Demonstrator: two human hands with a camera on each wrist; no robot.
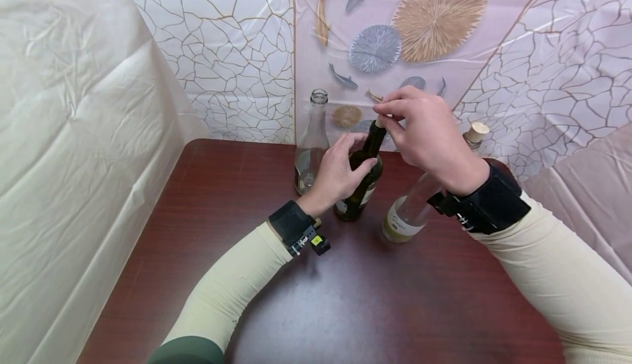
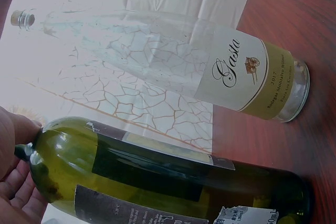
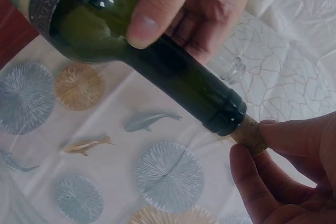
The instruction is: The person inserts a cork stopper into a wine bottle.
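A dark green wine bottle [image 1: 374, 141] stands on the table between both hands. My left hand [image 1: 338, 172] grips it where the shoulder meets the neck, the thumb on the near side. Above it, my right hand [image 1: 424, 128] pinches a cork [image 3: 249, 136] between thumb and fingers. In the right wrist view the cork sits at the bottle's mouth, part of its length showing outside the rim. Labels on the green glass [image 2: 131, 161] show in the left wrist view.
A clear bottle [image 1: 402, 221] with a cream label stands to the right, partly behind the right forearm, its top closed by a cork [image 1: 478, 132]. Left of the green bottle is an uncorked clear bottle [image 1: 318, 117]. A patterned sheet [image 1: 237, 51] hangs behind the red-brown table [image 1: 222, 188].
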